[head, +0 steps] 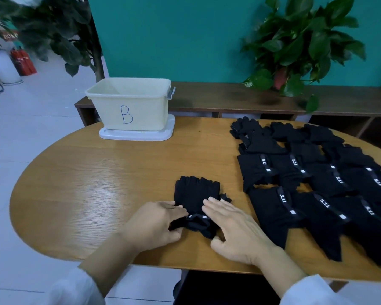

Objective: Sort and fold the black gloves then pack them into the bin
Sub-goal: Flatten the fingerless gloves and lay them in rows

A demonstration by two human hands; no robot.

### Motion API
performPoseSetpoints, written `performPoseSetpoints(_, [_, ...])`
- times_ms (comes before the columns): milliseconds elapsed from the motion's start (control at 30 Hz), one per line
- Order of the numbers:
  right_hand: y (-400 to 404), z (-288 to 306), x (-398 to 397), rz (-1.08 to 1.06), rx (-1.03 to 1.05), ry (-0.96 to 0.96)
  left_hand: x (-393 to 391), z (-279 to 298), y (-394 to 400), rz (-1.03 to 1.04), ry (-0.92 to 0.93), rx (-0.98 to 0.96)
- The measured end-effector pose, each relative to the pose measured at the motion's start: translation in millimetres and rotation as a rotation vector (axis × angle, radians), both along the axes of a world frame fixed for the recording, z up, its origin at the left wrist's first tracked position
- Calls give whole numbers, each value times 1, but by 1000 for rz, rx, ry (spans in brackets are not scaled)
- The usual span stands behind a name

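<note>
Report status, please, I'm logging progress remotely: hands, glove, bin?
Left hand pinching cuff of the glove, right hand pressing it flat. Bin marked B at far table edge, path clear. Glove pile waiting at right.

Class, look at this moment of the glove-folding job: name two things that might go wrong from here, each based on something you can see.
1. The black fingerless glove is bunched at its cuff under the left hand and right hand; the fold may come out crooked.
2. The spread of black gloves lies overlapping, reaching the oval wooden table edge; some could slip off or get mispaired.
</note>
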State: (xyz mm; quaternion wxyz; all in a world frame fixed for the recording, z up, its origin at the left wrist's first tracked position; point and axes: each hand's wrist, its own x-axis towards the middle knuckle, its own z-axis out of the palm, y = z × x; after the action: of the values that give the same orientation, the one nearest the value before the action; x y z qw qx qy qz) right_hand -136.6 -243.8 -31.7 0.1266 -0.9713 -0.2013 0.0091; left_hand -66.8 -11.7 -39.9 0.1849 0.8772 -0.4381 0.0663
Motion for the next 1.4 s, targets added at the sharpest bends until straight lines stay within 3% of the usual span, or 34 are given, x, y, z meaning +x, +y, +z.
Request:
performPoseSetpoints(233, [-5,-24,2,-171,292,-109,-19,-10,-3,11,120,-298])
performPoseSetpoints(433, [-2,-27,4,-312,526,-87,-2,-12,4,41,294,-140])
performPoseSetpoints(600, [6,-17,11,-439,629,-84,19,-11,-10,158,416,-384])
performPoseSetpoints(833, [22,-23,41,-798,489,-365,37,-19,-37,453,438,-536])
performPoseSetpoints(1033, [28,-18,60,-917,404,-381,45,-17,-52,643,260,-386])
performPoseSetpoints(1167, [28,-21,63,-834,269,-466,46,-16,-57,690,175,-250])
performPoseSetpoints(1400, [18,-14,54,-611,170,-696,32,-4,-57,554,-13,-372])
